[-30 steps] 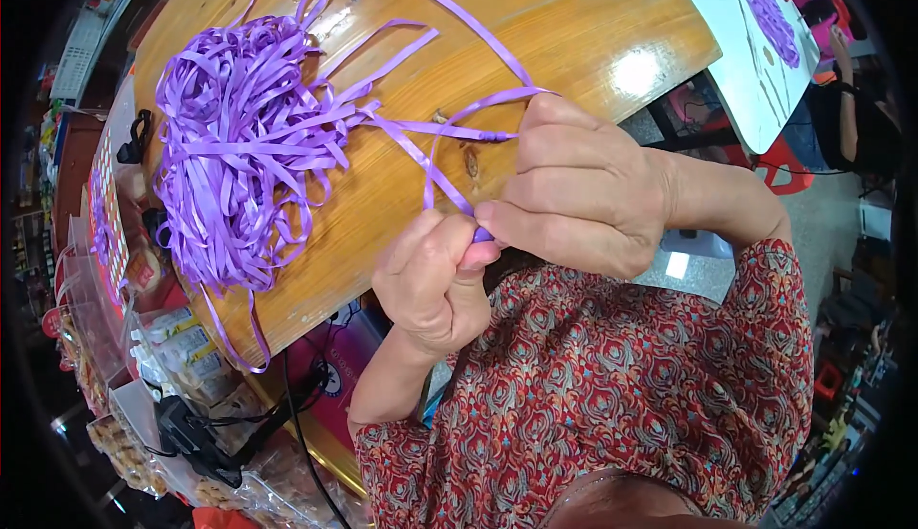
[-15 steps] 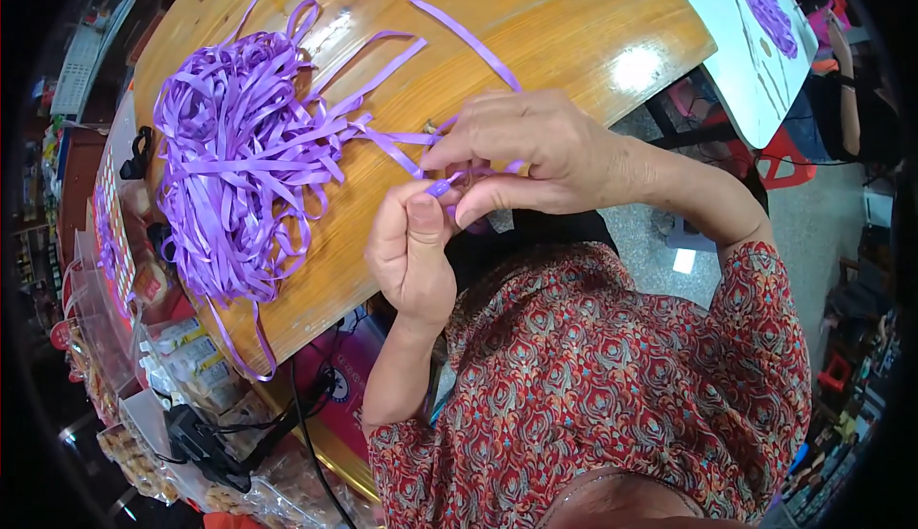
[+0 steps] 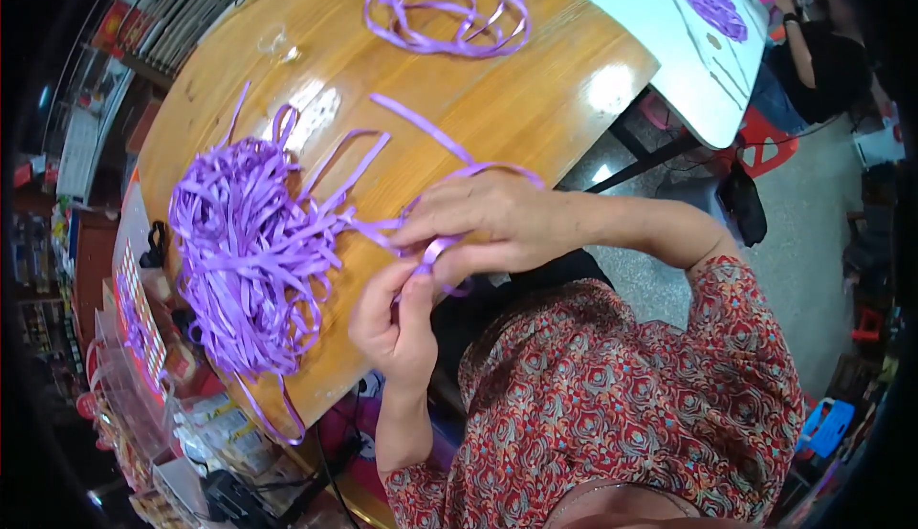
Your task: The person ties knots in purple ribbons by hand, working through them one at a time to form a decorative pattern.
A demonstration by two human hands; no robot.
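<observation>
Dark shelves [image 3: 38, 275] are lining the far left of the room, and grey floor [image 3: 813, 213] is showing at right, near a red stool [image 3: 765, 142]. From my remote seat I am looking down on a wooden table [image 3: 545, 118]; beyond its far right edge a white marbled table [image 3: 612, 8] is standing, with a small purple bundle [image 3: 712, 5] lying on it. Another person [image 3: 827, 65] in a black top is showing just past that second table. Main stock: a tangled heap of purple ribbon [image 3: 253, 261] is spreading along the wooden table's left edge, one loop trailing toward the near left edge. A loose coil [image 3: 464, 51] of matching colour is resting by the far edge, apart from the heap. Worked ribbon [image 3: 438, 248]: I am seeing it between both hands, at the near edge, while a free end [image 3: 421, 123] is lying across the middle of the wood. Left hand [image 3: 397, 333]: thumb is pressing against a curled forefinger, pinching the ribbon at the tips. Right hand [image 3: 507, 218]: fingers are arching above the extended thumb, leaving a narrow gap with ribbon passing through; whether those fingertips are gripping it, I cannot tell. Wearer's patterned red blouse [image 3: 631, 405] is filling the lower view.
</observation>
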